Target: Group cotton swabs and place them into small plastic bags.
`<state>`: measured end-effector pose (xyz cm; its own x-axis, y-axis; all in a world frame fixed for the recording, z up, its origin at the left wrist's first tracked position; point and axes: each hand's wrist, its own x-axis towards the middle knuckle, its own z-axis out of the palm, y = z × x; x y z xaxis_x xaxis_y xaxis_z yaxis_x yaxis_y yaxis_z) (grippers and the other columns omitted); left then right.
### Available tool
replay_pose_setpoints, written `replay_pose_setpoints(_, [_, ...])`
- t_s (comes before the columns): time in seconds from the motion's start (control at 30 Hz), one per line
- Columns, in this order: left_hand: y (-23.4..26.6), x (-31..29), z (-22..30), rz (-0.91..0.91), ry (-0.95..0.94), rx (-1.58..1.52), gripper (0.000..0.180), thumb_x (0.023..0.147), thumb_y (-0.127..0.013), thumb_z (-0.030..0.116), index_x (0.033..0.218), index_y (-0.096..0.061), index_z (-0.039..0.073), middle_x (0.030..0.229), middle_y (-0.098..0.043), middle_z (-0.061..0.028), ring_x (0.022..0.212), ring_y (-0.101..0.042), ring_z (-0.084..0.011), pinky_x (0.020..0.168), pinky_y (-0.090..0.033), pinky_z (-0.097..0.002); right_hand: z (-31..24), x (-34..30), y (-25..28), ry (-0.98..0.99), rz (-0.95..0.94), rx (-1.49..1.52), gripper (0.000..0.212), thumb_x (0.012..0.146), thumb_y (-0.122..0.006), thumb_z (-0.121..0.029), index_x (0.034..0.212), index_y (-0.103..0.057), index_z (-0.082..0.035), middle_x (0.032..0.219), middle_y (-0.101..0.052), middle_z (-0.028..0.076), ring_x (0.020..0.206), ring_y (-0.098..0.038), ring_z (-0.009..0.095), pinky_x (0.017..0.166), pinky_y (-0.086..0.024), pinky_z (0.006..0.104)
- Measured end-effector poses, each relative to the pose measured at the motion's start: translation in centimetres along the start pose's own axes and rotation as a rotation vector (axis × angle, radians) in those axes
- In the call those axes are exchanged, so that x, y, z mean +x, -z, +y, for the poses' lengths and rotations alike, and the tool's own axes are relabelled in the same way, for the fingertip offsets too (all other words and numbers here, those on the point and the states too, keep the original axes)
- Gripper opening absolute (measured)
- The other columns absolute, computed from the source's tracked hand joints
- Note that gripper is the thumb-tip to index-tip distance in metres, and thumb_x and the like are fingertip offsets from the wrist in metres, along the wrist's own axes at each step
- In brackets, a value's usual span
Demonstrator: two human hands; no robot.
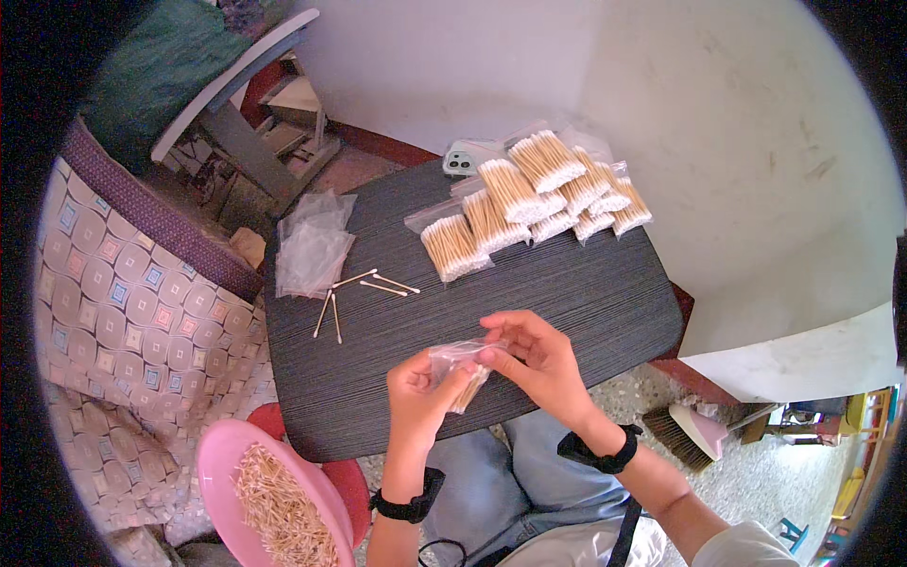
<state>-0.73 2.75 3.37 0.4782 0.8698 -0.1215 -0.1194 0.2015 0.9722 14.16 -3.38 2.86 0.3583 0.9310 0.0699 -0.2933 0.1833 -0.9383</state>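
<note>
Over the near edge of the dark table [378, 397], both my hands grip a clear plastic bag [452, 353] with some cotton swabs [466, 392] inside. My left hand [420, 387] pinches the bag's left side, its thumb across the front. My right hand [539, 364] holds the top edge between thumb and fingers. Beyond my hands lie several loose cotton swabs [385, 283]. A stack of flat clear bags [316, 244] rests at the table's left. Filled swab bags [515, 194] are piled at the far right.
A pink basin [213, 472] full of loose swabs stands at the lower left, by a red stool [351, 496]. A phone [460, 159] lies behind the filled bags. Patterned cloth [142, 350] covers a seat at left; a brush [694, 435] is on the floor at right.
</note>
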Motion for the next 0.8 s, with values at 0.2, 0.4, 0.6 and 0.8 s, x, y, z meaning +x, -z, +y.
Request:
replay_pose_setpoints(0.2, [-0.3,0.1,-0.4,-0.002,-0.035,-0.039,0.016,0.082,-0.07,0.002,0.098,-0.069,0.0,0.099,-0.068,-0.0094,0.087,-0.064,-0.0115,0.073,-0.051,-0.0241,-0.5,0.2,1.3,-0.317,-0.206,-0.056,0.037,0.092,-0.061,-0.01,0.127,-0.052,0.002,0.102,-0.066,0.01,0.082,-0.065,0.014,0.068,-0.055,0.0254])
replay_pose_setpoints(0.4, [-0.8,0.2,-0.1,-0.066,-0.09,-0.069,0.017,0.083,-0.067,0.001,0.1,-0.07,0.001,0.109,-0.065,-0.0116,0.088,-0.064,-0.0128,0.067,-0.05,-0.0217,0.0,0.3,1.8,-0.36,-0.271,0.076,0.042,0.093,-0.058,-0.01,0.131,-0.048,0.004,0.101,-0.067,0.01,0.082,-0.066,0.015,0.067,-0.056,0.0263])
replay_pose_setpoints(0.6, [0.1,0.1,-0.4,-0.109,-0.041,0.023,0.018,0.086,-0.068,0.005,0.103,-0.069,0.002,0.101,-0.066,-0.0057,0.081,-0.061,-0.0084,0.063,-0.046,-0.0208,-0.3,0.4,1.7,-0.374,-0.246,0.092,0.038,0.092,-0.059,-0.008,0.128,-0.051,0.004,0.096,-0.068,0.01,0.078,-0.066,0.014,0.068,-0.056,0.0267])
replay_pose_setpoints(0.8, [1.3,-0.1,-1.5,0.06,-0.03,0.053,0.014,0.089,-0.069,0.012,0.098,-0.067,0.001,0.095,-0.067,-0.0033,0.081,-0.06,-0.0069,0.072,-0.047,-0.0223,0.4,0.7,2.5,-0.283,-0.193,0.019,0.026,0.093,-0.061,-0.01,0.114,-0.06,0.006,0.091,-0.068,0.01,0.076,-0.066,0.012,0.069,-0.056,0.0264])
